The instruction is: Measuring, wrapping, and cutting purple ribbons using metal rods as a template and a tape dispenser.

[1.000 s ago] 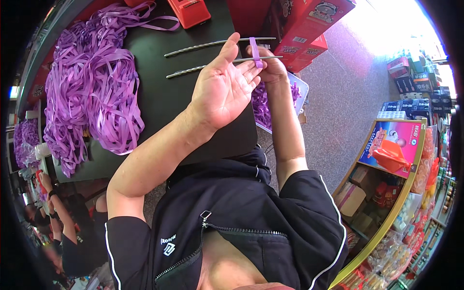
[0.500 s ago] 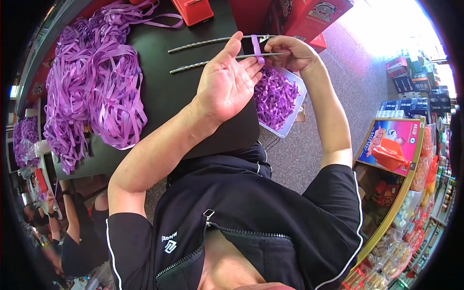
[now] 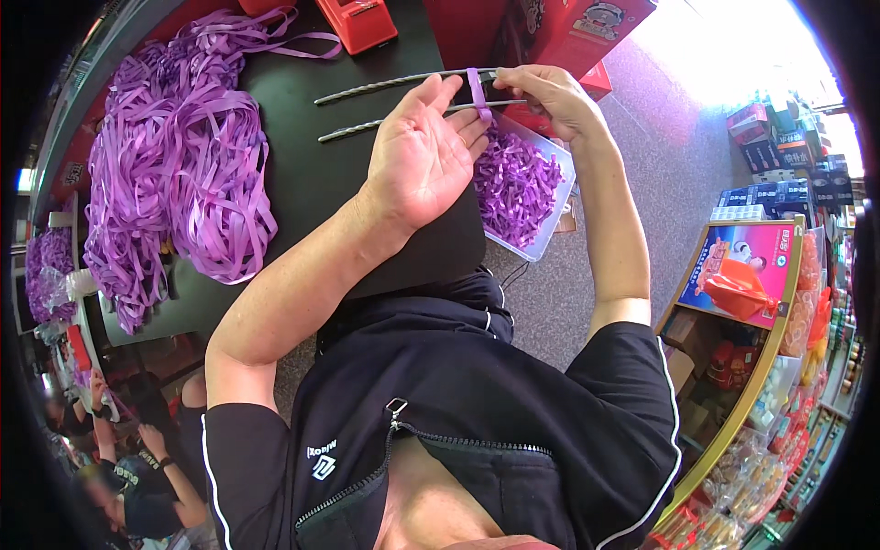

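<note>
Two twisted metal rods (image 3: 362, 89) stick out side by side over the dark table's edge. A purple ribbon (image 3: 477, 92) is looped around both of them near their right ends. My left hand (image 3: 426, 160) is palm up with its fingers stretched out, in front of the lower rod. Its fingertips reach the lower part of the ribbon loop. My right hand (image 3: 555, 99) is at the rods' right ends, thumb and fingers pinched together just right of the loop. What they pinch is too small to make out.
A big heap of purple ribbons (image 3: 179, 165) covers the left of the dark table (image 3: 312, 202). Below the rods stands a clear plastic bin (image 3: 561, 197) full of short purple ribbon pieces. A red holder (image 3: 359, 26) sits at the far edge. A display shelf (image 3: 733, 275) is at right; people (image 3: 151, 486) sit at lower left.
My right hand has shifted a little left and its fingers have straightened. The left thumb has come closer to its fingers. The whole view has shifted slightly.
</note>
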`<state>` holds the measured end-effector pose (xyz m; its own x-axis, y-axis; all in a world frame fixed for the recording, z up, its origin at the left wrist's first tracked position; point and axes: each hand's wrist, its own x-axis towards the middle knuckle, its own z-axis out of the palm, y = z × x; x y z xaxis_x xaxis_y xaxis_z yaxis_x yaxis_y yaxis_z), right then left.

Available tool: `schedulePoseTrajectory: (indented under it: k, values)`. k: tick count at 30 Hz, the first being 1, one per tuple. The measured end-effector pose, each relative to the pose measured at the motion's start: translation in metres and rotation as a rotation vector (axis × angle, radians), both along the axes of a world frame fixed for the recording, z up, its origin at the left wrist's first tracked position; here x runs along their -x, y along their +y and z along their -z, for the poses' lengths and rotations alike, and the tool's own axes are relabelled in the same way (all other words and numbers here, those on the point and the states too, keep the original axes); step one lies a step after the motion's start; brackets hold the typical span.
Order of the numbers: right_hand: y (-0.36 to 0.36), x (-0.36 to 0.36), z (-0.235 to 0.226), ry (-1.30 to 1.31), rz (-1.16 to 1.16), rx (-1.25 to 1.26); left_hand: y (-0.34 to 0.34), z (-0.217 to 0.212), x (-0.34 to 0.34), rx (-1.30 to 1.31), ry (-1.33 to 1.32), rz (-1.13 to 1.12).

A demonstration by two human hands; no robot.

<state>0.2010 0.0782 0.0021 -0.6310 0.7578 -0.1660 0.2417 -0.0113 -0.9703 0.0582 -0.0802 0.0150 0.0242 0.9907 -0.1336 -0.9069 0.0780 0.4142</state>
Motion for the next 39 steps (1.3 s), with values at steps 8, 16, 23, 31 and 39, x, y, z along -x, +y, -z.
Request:
schedulePoseTrajectory:
  k: [8,16,23,31,39]
  values:
    - [0.006,-0.006,0.015,0.077,0.014,0.128,-0.002,-0.005,0.0,-0.006,0.02,0.018]
    - [0.022,0.003,0.063,0.153,0.007,0.529,-0.002,-0.005,0.0,-0.004,0.012,0.013]
    - [0.006,0.033,0.08,0.492,-0.248,0.815,-0.003,-0.005,0.001,-0.021,-0.008,0.007]
    - [-0.003,0.049,0.096,0.804,-0.31,0.946,-0.003,-0.004,0.001,-0.018,0.009,-0.005]
    - [-0.004,0.046,0.098,0.685,-0.335,1.015,-0.004,-0.004,0.002,-0.027,-0.001,-0.007]
